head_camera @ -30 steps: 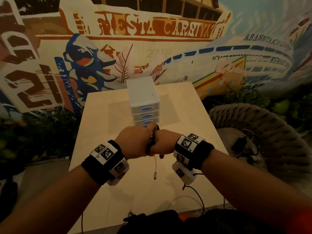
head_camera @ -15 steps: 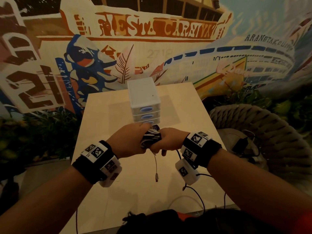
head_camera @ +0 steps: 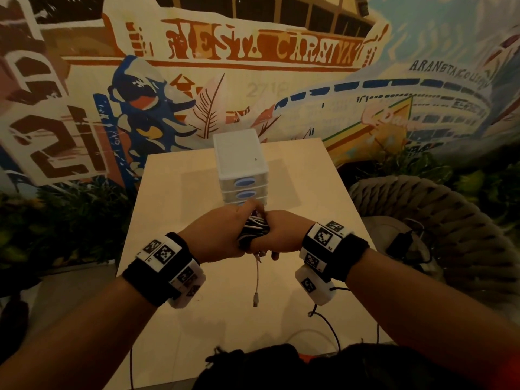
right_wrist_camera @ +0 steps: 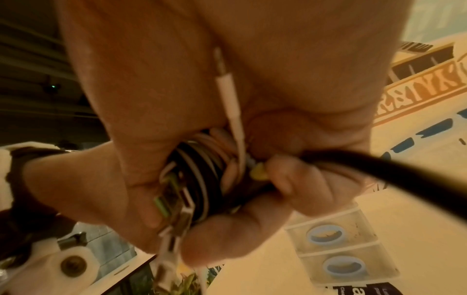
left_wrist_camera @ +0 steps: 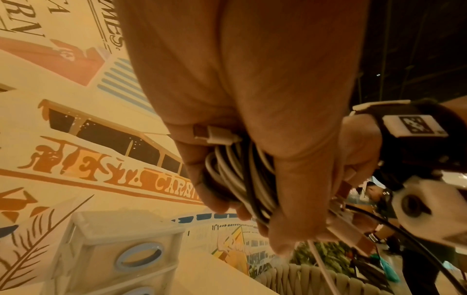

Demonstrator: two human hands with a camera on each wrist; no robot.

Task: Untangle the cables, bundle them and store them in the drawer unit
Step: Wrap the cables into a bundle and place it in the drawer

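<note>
A coiled bundle of black and white cables point(head_camera: 253, 230) is held above the table between both hands. My left hand point(head_camera: 222, 235) grips the bundle point(left_wrist_camera: 240, 175) with curled fingers; a white plug point(left_wrist_camera: 215, 135) lies under its thumb. My right hand point(head_camera: 284, 235) grips the same coil point(right_wrist_camera: 202, 179) from the other side. One white cable end point(head_camera: 256, 288) dangles below the hands with its plug hanging free. The white drawer unit point(head_camera: 242, 167) with blue oval handles stands just beyond the hands, all drawers shut.
The light wooden table point(head_camera: 174, 209) stands against a painted mural wall. A woven rope chair point(head_camera: 439, 220) with a dark charger on its seat is at the right. Thin black wires point(head_camera: 332, 330) run from my wrist cameras over the table's near edge.
Both hands have moved a little forward toward the drawer unit, and the coil has turned so more of its striped windings show between the hands.
</note>
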